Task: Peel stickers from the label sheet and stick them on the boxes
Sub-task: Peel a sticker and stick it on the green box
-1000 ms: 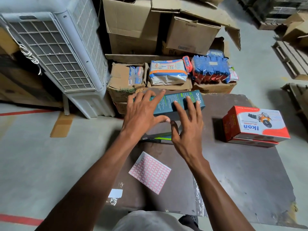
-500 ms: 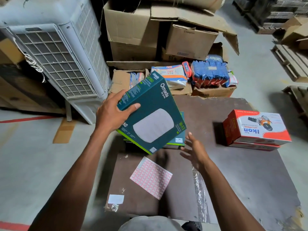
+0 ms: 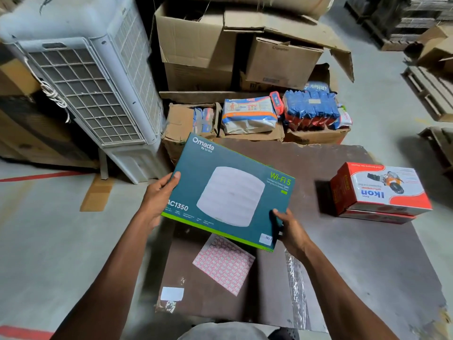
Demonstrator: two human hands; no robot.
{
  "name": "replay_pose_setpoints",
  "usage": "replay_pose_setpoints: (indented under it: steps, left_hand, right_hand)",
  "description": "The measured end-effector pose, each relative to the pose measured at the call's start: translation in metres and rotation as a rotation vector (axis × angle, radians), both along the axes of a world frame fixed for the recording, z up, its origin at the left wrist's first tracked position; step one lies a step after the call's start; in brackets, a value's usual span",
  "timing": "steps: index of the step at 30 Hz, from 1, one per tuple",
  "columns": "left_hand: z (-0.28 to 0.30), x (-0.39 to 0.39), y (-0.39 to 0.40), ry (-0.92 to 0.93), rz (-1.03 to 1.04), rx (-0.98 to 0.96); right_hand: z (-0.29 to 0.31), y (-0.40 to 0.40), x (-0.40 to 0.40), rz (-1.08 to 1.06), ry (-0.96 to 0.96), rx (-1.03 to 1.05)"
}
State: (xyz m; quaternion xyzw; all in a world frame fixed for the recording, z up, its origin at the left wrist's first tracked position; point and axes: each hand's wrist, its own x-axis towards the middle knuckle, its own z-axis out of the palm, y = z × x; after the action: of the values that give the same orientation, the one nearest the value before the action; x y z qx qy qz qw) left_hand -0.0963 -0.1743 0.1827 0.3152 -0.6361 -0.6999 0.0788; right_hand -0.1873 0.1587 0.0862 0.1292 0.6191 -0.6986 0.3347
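A teal Omada Wi-Fi box (image 3: 230,192) is held flat above the brown board (image 3: 355,266), its printed face up. My left hand (image 3: 159,200) grips its left edge, thumb on top. My right hand (image 3: 286,229) grips its near right corner. Under the box's near edge lies the label sheet (image 3: 224,263), white with a grid of red-bordered stickers, partly covered by the box. Two stacked red and white Ikon boxes (image 3: 382,192) sit on the board at the right.
A white air cooler (image 3: 85,89) stands at the left. Cardboard cartons (image 3: 196,45) and wrapped packs (image 3: 250,114) are piled behind the board. Wooden pallets (image 3: 431,89) lie at the right. A small white slip (image 3: 172,293) rests near the board's front left corner.
The teal box was lifted off the stack by my left hand and turned face up. My right hand has come in and taken its near right corner.
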Motion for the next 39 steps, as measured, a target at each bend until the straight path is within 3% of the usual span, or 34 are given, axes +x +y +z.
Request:
replay_pose_setpoints:
  steps: [3, 10, 18, 22, 32, 35, 39]
  left_hand:
    - [-0.022, -0.006, 0.001, -0.036, 0.011, -0.049]
    - [-0.074, -0.02, -0.007, -0.154, -0.176, -0.141]
    - [-0.112, -0.046, -0.014, -0.198, -0.19, -0.25]
    - [-0.128, -0.058, -0.019, -0.23, -0.123, -0.215]
    - [-0.141, -0.061, -0.022, -0.248, -0.11, -0.288]
    - [-0.135, -0.057, -0.013, -0.252, -0.019, -0.34]
    - [-0.148, -0.028, 0.007, -0.081, 0.336, -0.592]
  right_hand:
    - [-0.011, -0.001, -0.005, -0.037, 0.064, 0.083]
    - [-0.027, -0.002, -0.034, -0.143, 0.173, 0.128]
    - [-0.041, -0.026, -0.086, -0.063, 0.226, 0.208]
    - [-0.05, -0.039, -0.104, -0.028, 0.245, 0.218]
    - [-0.063, -0.048, -0.113, -0.066, 0.239, 0.254]
    - [-0.059, -0.049, -0.111, -0.082, 0.254, 0.318]
    - [-0.049, -0.046, -0.086, -0.203, 0.446, 0.543]
